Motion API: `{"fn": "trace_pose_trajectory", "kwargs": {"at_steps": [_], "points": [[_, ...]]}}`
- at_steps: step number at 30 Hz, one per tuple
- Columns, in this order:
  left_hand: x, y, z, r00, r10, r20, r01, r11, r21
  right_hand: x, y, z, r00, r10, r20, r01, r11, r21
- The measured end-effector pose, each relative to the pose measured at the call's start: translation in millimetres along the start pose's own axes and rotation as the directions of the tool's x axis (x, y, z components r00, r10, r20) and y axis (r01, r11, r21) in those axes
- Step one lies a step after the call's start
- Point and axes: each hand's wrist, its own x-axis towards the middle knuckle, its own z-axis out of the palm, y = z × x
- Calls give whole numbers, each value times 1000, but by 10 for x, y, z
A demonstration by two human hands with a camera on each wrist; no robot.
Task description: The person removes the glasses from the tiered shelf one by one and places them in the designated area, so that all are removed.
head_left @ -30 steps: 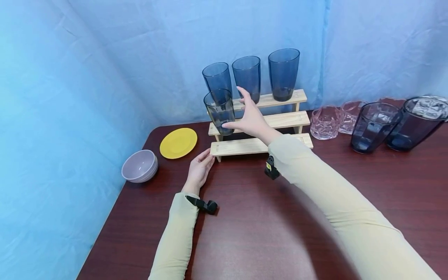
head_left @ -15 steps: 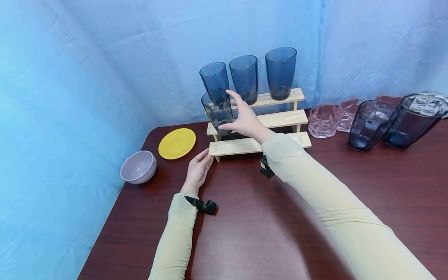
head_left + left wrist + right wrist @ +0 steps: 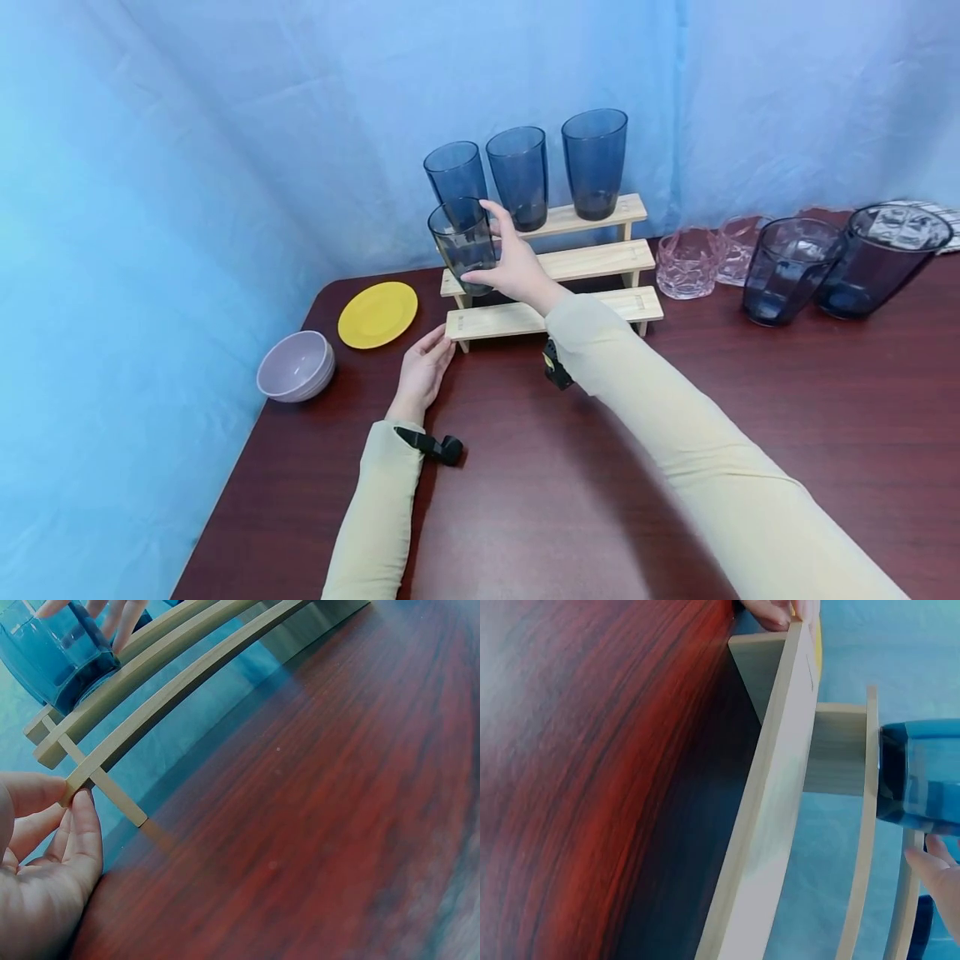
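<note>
A three-step wooden riser point(image 3: 600, 261) stands at the back of the table. Its left front corner is pinched between the thumb and fingers of my left hand point(image 3: 423, 373), as the left wrist view [the riser's lowest step point(image 3: 180, 694)] also shows. On the left end of the middle step stands a dark tinted glass point(image 3: 462, 242), upright. My right hand point(image 3: 517, 265) curls round its right side, thumb low in front and index finger at the rim. Behind, on the top step, are three more blue-tinted glasses: left point(image 3: 456, 171), middle point(image 3: 519, 179) and right point(image 3: 596, 167).
At the left lie a yellow plate point(image 3: 378, 315) and a lilac bowl point(image 3: 297, 367), near the table's edge. Pinkish clear glasses point(image 3: 686, 265) and two dark glasses, one nearer point(image 3: 783, 271) and one larger-looking point(image 3: 862, 271), stand at the right. A blue curtain point(image 3: 337, 125) hangs behind.
My right hand has moved slightly left and closed in on the glass on the middle step. The left hand keeps its hold on the riser's corner. The head view has shifted a little.
</note>
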Motion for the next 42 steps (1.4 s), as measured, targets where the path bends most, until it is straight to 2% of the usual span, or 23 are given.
{"fn": "trace_pose_trajectory", "kwargs": {"at_steps": [10, 18, 26, 38, 42], "points": [[-12, 4, -13, 1000, 5, 9, -5, 1000, 4, 58, 12, 89, 999, 8, -41, -10, 999, -39], [-17, -21, 9, 1000, -13, 1, 13, 1000, -1, -29, 60, 104, 996, -26, -89, 23, 999, -37], [-15, -3, 3, 1000, -1, 11, 0, 1000, 5, -119, 83, 77, 988, -63, -142, 59, 998, -32], [-14, 8, -11, 1000, -14, 10, 14, 1000, -15, -215, 2, 7, 984, -54, -171, 45, 997, -54], [4, 2, -9, 1000, -9, 5, 9, 1000, -30, -264, -74, -71, 983, -77, -165, 70, 996, -53]]}}
